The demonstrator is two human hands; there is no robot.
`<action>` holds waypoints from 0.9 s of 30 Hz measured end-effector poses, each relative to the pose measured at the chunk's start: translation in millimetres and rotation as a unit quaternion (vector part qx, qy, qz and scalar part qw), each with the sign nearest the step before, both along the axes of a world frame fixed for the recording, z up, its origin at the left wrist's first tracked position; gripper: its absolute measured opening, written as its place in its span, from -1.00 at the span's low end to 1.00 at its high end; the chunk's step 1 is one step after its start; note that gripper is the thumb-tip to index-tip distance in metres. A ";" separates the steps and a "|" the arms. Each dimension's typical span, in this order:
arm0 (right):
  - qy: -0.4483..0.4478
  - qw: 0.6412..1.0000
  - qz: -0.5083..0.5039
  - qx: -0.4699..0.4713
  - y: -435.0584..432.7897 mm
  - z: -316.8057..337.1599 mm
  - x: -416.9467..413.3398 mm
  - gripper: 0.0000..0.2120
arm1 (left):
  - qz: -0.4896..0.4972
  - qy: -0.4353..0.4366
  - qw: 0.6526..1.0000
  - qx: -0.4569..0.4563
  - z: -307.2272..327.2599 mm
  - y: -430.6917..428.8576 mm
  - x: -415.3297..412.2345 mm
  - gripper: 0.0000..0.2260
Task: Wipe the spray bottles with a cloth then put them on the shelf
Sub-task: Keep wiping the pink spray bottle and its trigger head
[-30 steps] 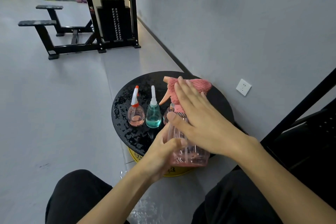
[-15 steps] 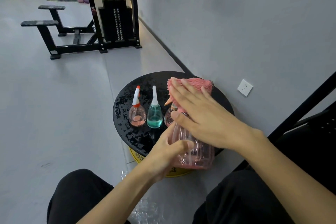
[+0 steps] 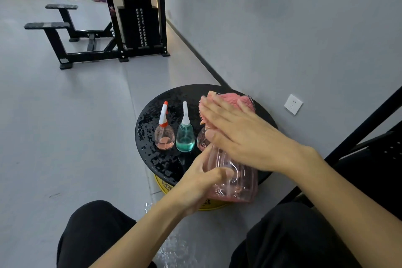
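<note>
**Head view, seated person wiping a bottle.** The left hand [image 3: 202, 183] grips the large pink spray bottle [image 3: 237, 187] low on its clear body, with the thumb curled across the near face and the other fingers hidden behind it. The bottle is at the near edge of the round black tabletop [image 3: 156, 159], which is beaded with water; whether its base rests there cannot be told. The right hand [image 3: 241, 137] lies flat, fingers straight and together, pressing the pink cloth [image 3: 239, 100] over the bottle's top, so the spray head is covered.

Left of the right hand's fingers, three smaller bottles stand in a row:
- a small pink bottle [image 3: 164, 138] with a red-and-white nozzle
- a teal bottle [image 3: 185, 140] with a white nozzle
- a third bottle [image 3: 201, 140], largely hidden behind the right thumb

Just left of the left hand, a yellow base [image 3: 162, 184] shows under the tabletop. Beyond the right wrist is a white wall socket [image 3: 293, 104]. Far beyond the fingertips stands a black weight-stack machine [image 3: 137, 24].
</note>
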State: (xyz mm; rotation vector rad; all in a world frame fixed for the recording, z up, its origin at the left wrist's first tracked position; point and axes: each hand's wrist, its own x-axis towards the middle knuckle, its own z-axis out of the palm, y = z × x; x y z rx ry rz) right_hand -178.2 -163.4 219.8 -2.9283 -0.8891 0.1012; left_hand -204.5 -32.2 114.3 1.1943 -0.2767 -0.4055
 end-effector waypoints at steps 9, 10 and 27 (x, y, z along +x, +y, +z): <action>0.003 1.000 0.029 -0.010 5.0 0.3 -2.7 -0.39 | -0.002 0.016 0.999 -0.040 1.7 0.4 -1.6 -0.43; 0.004 0.999 0.040 -0.012 3.9 0.0 -4.7 -0.37 | 0.000 0.019 0.999 -0.040 0.6 1.0 -1.3 -0.44; 0.004 0.999 -0.024 0.023 1.5 -4.1 5.8 -0.33 | 0.008 0.016 0.999 -0.034 -5.8 0.4 -2.4 -0.32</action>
